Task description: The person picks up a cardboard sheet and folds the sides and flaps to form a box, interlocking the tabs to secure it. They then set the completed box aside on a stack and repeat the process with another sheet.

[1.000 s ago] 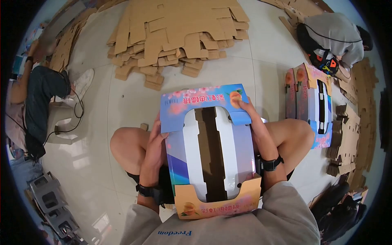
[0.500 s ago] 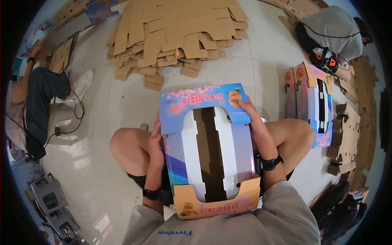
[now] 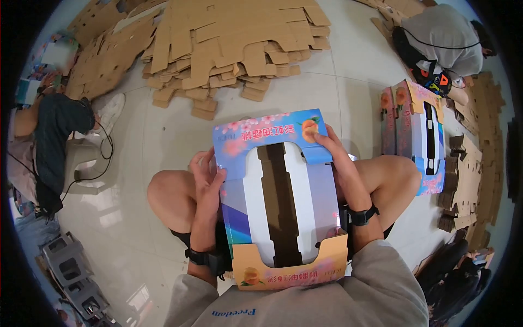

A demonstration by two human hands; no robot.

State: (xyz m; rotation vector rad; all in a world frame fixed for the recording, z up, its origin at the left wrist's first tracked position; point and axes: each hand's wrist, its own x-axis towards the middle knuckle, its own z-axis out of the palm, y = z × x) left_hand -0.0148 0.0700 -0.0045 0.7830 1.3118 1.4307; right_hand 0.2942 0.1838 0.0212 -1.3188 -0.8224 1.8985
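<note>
A printed cardboard fruit box (image 3: 321,201) rests in my lap between my bent knees. It is blue and purple with pink blossoms, peach pictures, an orange flap at the near end and a long slot between white inner panels. My right hand (image 3: 331,151) grips the far right corner, thumb on top beside the peach picture and fingers hidden beneath. At the left edge is my left hand (image 3: 206,177), its fingers bent and its thumb against the box's side; part of its grip is hidden.
Flat brown cardboard pieces (image 3: 234,43) are piled ahead on the tiled floor. Similar printed boxes (image 3: 417,136) stand to the right, near more stacked cardboard (image 3: 463,180). One person (image 3: 54,131) sits at left, another (image 3: 444,43) bends at upper right. Grey plastic stools (image 3: 71,267) lie lower left.
My left hand has shifted slightly outward along the box's left edge, showing more of its fingers. The box has barely moved. At upper left, the person's large cardboard sheet has come into view.
</note>
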